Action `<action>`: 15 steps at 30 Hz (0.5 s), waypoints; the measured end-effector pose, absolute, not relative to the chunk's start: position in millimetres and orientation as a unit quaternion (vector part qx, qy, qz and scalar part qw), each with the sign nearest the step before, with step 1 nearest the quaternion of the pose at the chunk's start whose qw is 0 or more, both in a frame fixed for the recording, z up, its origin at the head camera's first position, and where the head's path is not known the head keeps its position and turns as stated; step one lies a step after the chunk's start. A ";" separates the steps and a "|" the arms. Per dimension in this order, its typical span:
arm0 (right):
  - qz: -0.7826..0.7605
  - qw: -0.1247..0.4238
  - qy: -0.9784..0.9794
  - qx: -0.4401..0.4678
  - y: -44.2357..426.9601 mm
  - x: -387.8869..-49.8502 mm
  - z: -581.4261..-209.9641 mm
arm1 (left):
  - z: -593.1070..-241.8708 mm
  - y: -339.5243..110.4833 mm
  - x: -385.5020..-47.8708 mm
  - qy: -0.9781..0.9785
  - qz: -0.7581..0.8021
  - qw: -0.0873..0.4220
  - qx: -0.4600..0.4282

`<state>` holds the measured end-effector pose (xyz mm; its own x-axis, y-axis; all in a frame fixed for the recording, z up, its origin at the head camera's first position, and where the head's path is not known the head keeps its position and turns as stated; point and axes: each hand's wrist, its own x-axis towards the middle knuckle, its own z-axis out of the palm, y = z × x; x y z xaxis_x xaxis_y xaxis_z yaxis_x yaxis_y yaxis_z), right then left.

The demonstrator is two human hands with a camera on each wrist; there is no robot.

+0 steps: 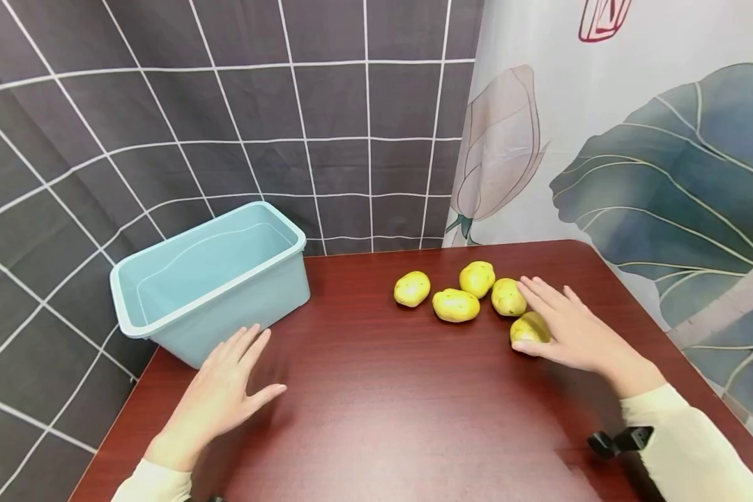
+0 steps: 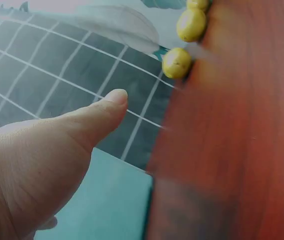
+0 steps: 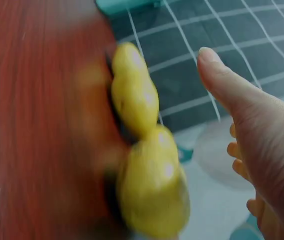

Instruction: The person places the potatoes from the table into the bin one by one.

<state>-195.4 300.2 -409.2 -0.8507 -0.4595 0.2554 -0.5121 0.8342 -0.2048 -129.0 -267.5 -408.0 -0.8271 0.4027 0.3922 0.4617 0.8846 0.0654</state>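
Several yellow potatoes lie on the dark red table, right of its middle. The leftmost potato (image 1: 412, 288) sits a little apart; near it are an oblong potato (image 1: 456, 305) and a rounder one (image 1: 477, 279). My right hand (image 1: 571, 331), its fingers extended, hovers by the two rightmost, a potato (image 1: 508, 298) and a partly covered one (image 1: 526, 329). In the right wrist view its thumb (image 3: 224, 77) stands off from the potatoes. My left hand (image 1: 219, 397) is held with fingers straight and thumb spread, holding nothing, in front of a light blue plastic bin (image 1: 251, 303).
The bin stands at the table's back left, with nothing seen inside. A dark grid-patterned curtain (image 1: 332, 167) hangs behind and to the left. A white curtain with lotus prints (image 1: 514, 202) covers the right. Bare red tabletop (image 1: 383, 411) lies between the hands.
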 end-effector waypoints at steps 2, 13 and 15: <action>0.128 0.095 -0.950 0.269 285.5 -199.6 -405.6 | -398.9 -268.2 -128.6 -0.944 -0.086 0.209 -0.239; 0.120 0.078 -0.921 0.362 190.9 -221.3 -391.1 | -358.2 -287.0 -126.9 -0.902 -0.109 0.331 -0.254; 0.119 0.075 -0.915 0.377 172.4 -226.2 -389.4 | -352.7 -296.1 -127.5 -0.901 -0.110 0.341 -0.244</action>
<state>-226.2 172.4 -389.4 -0.7041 -0.6729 0.2270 -0.7085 0.6871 -0.1609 -127.5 -296.1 -352.7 -0.6479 0.3645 0.6689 0.5152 0.8565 0.0322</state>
